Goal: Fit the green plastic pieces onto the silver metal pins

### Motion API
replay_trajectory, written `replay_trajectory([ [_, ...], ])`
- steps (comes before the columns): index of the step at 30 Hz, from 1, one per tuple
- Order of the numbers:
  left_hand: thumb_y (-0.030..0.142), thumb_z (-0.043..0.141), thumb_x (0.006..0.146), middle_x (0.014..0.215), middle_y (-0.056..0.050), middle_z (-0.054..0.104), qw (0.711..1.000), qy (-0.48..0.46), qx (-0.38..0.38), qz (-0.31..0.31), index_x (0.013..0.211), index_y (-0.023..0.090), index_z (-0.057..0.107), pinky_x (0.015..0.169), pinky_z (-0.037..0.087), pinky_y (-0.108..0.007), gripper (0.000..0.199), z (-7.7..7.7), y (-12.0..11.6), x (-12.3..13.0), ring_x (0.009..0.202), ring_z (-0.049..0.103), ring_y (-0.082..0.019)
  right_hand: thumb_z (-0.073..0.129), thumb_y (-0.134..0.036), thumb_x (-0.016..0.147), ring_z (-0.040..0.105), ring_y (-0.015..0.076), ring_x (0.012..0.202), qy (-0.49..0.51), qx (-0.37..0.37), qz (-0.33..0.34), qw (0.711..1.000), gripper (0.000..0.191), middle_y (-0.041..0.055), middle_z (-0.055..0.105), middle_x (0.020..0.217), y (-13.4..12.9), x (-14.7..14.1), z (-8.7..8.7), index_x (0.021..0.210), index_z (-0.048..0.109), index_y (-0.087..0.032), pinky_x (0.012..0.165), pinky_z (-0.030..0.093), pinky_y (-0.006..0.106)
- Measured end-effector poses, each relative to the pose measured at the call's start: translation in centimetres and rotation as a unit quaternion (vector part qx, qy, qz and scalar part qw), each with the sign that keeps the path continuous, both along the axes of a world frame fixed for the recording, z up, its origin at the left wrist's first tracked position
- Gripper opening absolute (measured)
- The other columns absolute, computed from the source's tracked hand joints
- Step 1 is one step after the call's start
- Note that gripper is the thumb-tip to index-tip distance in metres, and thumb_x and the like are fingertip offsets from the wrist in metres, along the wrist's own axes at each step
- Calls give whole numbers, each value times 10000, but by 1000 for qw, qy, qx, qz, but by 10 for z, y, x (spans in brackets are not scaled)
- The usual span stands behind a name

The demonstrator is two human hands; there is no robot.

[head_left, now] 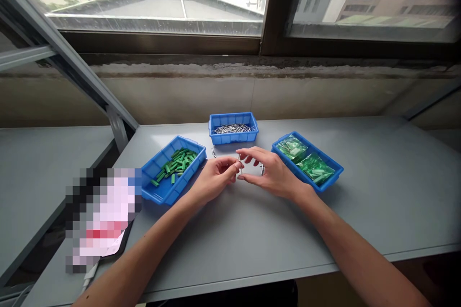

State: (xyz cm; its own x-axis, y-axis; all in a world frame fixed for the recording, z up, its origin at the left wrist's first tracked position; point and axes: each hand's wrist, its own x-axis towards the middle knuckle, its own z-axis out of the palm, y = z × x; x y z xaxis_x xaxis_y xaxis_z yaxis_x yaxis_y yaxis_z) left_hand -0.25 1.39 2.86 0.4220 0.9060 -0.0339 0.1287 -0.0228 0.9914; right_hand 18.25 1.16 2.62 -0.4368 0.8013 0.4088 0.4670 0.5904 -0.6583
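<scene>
Over the middle of the desk, my left hand (218, 176) pinches a thin silver screw (240, 164) between thumb and fingers. My right hand (268, 169) is curled round the same screw, its thumb at the lower end and its index fingertip at the upper end. A small metal piece (213, 152) lies beyond my left hand, and another (262, 170) shows beneath my right fingers, partly hidden. Behind the hands a blue bin (234, 138) contains many silver screws. Green plastic plugs (179, 162) lie in the blue bin (169, 196) at the left.
To the right, a blue bin (333, 180) holds clear bags (315, 169) with green and metal pieces inside. A blurred-out phone (108, 220) with a white cable (90, 273) lies at the left. The grey desk (245, 249) meets a wall below the window; a metal frame (82, 53) slants at the left.
</scene>
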Motion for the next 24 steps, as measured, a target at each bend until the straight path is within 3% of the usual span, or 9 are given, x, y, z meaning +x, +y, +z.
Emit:
replay_trajectory([
  [3,403,594,832,575,27,513,1000,3,-13,10,860,130,665,555,374,-198,283,0,0,0,569,449,-89,712,-266,771,606,159,881,-11,14,-11,1000,444,36,646,1101,1,1,0,1193,578,-235,773,508,302],
  [9,406,557,861,594,14,531,998,6,-17,55,942,120,672,548,385,-201,319,-5,4,-2,562,471,-92,686,-272,806,615,169,894,0,25,-83,996,481,33,648,1022,5,5,0,1264,538,-268,702,514,291],
  [21,414,579,849,773,-24,605,997,-17,25,77,940,143,665,499,380,-196,299,-3,3,-2,546,473,-73,694,-255,799,626,159,871,-15,35,-60,997,510,20,644,1039,4,0,-7,1282,537,-298,736,523,299],
  [24,423,599,834,713,-12,595,996,-14,34,80,909,147,670,493,375,-197,295,-3,4,-2,539,467,-79,699,-256,795,618,156,874,-31,37,-43,998,536,19,637,1055,2,-3,-11,1299,524,-309,748,521,304],
])
